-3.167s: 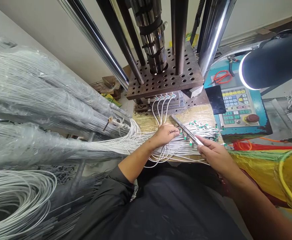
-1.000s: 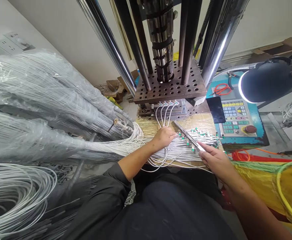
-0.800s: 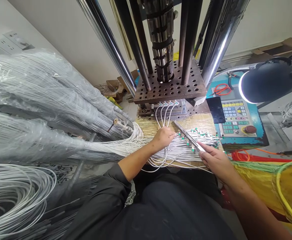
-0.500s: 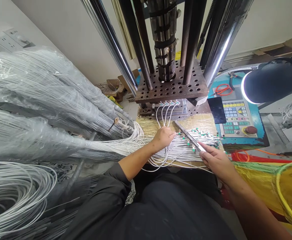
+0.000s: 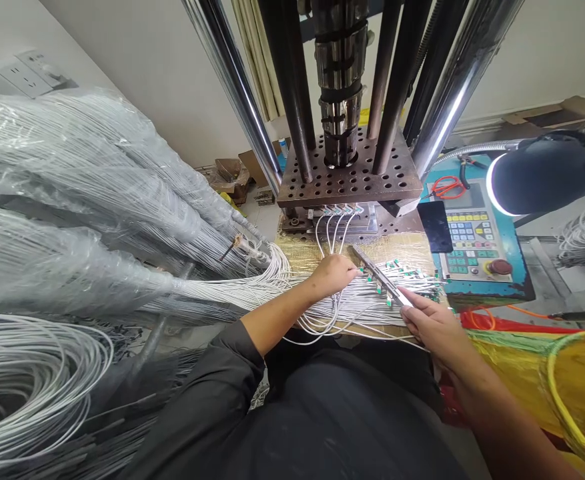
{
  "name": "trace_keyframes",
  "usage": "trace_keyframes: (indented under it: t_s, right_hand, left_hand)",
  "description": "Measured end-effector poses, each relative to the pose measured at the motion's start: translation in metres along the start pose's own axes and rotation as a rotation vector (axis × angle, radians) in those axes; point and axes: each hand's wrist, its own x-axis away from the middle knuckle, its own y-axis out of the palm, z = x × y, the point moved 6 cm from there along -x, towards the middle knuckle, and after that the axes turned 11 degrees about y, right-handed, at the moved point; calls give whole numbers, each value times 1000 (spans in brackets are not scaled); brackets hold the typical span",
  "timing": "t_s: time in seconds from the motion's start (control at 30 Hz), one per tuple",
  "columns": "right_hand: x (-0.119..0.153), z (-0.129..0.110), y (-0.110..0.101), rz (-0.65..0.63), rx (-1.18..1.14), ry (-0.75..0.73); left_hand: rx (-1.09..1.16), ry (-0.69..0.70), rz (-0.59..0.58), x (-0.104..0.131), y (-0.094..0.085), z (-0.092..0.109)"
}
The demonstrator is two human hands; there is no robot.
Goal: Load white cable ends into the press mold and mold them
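Though the view shifted, the left hand (image 5: pixel 333 273) stays closed, the right hand (image 5: pixel 435 328) gripping a bar (image 5: pixel 379 274).

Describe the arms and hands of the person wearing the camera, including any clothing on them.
Both the left hand and the right hand are bare, with no gloves, rings or watch visible. A plain, dark, creased sleeve covers the upper left arm and ends around the elbow. The right forearm is bare as far as it shows; its sleeve is out of view.
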Motion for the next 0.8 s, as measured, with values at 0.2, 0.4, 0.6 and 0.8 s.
trace_keyframes:
  t_s: [0.2, 0.4, 0.6, 0.8]
  right_hand:
    - [-4, -1, 1, 6, 51, -57]
    - [-8, -4, -7, 83, 270, -144]
    - [5, -22, -5, 342, 728, -444]
    - [15, -23, -19, 358, 998, -549]
  left_hand:
    - [-27, 34, 88, -6, 0, 6]
    - [19, -4, 111, -12, 1, 7]
    - [154, -16, 124, -6, -2, 1]
    - [543, -529, 872, 32, -50, -58]
